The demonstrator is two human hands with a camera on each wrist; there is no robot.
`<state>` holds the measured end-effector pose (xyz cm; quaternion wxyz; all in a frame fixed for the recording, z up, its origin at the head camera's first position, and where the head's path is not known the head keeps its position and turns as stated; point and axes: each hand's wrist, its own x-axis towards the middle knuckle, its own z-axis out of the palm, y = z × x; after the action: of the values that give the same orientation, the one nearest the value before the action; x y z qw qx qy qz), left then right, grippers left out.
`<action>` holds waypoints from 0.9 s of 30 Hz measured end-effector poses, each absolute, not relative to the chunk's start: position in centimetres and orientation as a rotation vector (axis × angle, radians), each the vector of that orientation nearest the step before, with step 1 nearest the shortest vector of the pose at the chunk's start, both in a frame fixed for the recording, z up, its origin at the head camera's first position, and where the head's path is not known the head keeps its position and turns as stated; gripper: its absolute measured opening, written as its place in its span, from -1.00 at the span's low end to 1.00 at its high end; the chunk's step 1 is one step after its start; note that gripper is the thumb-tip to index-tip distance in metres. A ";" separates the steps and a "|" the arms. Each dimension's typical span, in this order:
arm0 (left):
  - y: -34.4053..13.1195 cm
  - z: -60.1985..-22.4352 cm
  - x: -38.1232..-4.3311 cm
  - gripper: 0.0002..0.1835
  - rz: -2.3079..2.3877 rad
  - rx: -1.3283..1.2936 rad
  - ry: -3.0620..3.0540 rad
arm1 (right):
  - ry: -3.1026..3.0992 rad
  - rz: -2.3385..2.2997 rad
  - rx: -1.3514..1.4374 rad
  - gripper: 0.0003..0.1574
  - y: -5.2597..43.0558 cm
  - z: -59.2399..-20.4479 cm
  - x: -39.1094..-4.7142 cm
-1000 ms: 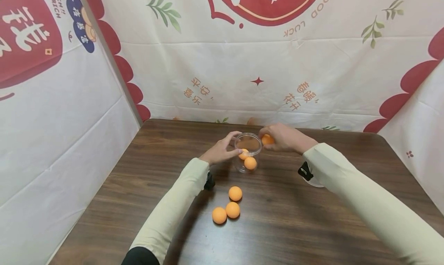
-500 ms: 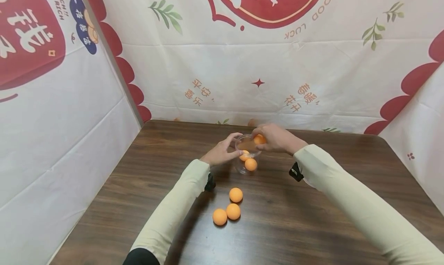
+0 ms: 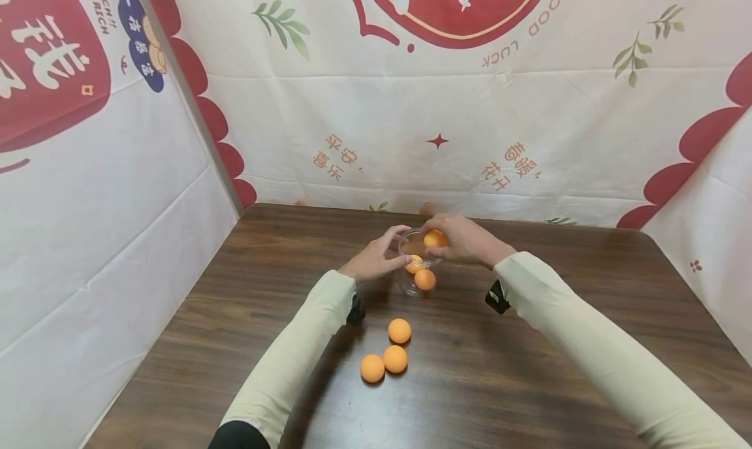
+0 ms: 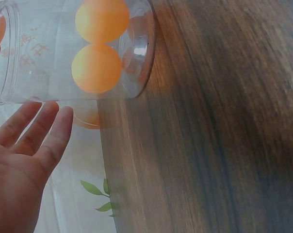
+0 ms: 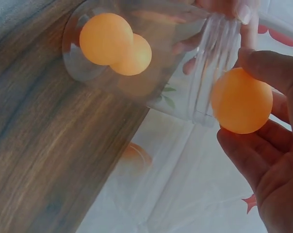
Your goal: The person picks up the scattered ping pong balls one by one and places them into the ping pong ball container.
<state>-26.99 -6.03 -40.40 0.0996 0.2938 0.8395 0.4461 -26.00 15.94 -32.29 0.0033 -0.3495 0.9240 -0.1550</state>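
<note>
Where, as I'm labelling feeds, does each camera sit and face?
Head: on the head, facing forward and down at the table; left hand, right hand, sleeves show.
Left wrist: on that wrist, facing the jar; chiefly left hand shows.
Right wrist: on that wrist, facing jar and held ball; right hand, left fingertips show.
Wrist views share two balls inside the jar.

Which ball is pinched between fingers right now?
The ball at the mouth of the jar, in the right hand. The others are ungripped: two balls sit inside the jar, three balls lie on the table.
</note>
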 end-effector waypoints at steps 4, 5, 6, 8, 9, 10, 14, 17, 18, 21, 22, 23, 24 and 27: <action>-6.0 -40.4 -27.0 -0.35 1.340 0.879 2.462 | 2.903 -0.487 -1.066 -0.55 16.1 -32.7 -25.9; -6.0 -40.5 -27.0 -0.35 1.341 0.879 2.459 | 2.905 -0.488 -1.069 -0.54 16.1 -32.8 -25.9; -6.0 -40.5 -27.0 -0.35 1.348 0.881 2.452 | 2.906 -0.489 -1.077 -0.53 16.1 -32.8 -25.9; -6.0 -40.5 -27.1 -0.35 1.351 0.879 2.447 | 2.907 -0.479 -1.094 -0.50 16.2 -32.9 -26.0; -6.0 -40.5 -27.1 -0.35 1.352 0.879 2.447 | 2.906 -0.474 -1.101 -0.49 16.2 -32.9 -26.0; -6.0 -40.5 -27.1 -0.34 1.352 0.883 2.446 | 2.907 -0.467 -1.110 -0.47 16.2 -32.9 -26.0; -6.0 -40.6 -27.2 -0.34 1.336 0.894 2.461 | 2.900 -0.451 -1.111 -0.44 16.4 -32.8 -26.1; -6.0 -40.6 -27.3 -0.34 1.316 0.891 2.479 | 2.897 -0.452 -1.114 -0.43 16.5 -32.7 -26.1; -6.0 -40.6 -27.3 -0.35 1.310 0.888 2.484 | 2.897 -0.449 -1.113 -0.43 16.6 -32.7 -26.2; -6.0 -40.6 -27.2 -0.35 1.310 0.883 2.485 | 2.894 -0.445 -1.113 -0.43 16.7 -32.6 -26.3; -6.0 -40.5 -27.2 -0.36 1.312 0.882 2.487 | 2.893 -0.443 -1.110 -0.44 16.7 -32.6 -26.3; -6.0 -40.5 -27.2 -0.36 1.314 0.884 2.485 | 2.891 -0.442 -1.108 -0.44 16.8 -32.6 -26.3; -6.0 -40.5 -27.2 -0.36 1.315 0.885 2.484 | 2.886 -0.443 -1.105 -0.44 16.9 -32.5 -26.3; -6.0 -40.4 -27.2 -0.37 1.317 0.890 2.484 | 2.877 -0.443 -1.113 -0.44 17.1 -32.4 -26.3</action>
<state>-27.18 -5.98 -40.38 0.0960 0.3003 0.8384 0.4446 -26.35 17.07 -32.37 0.0128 -0.3571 0.9231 -0.1421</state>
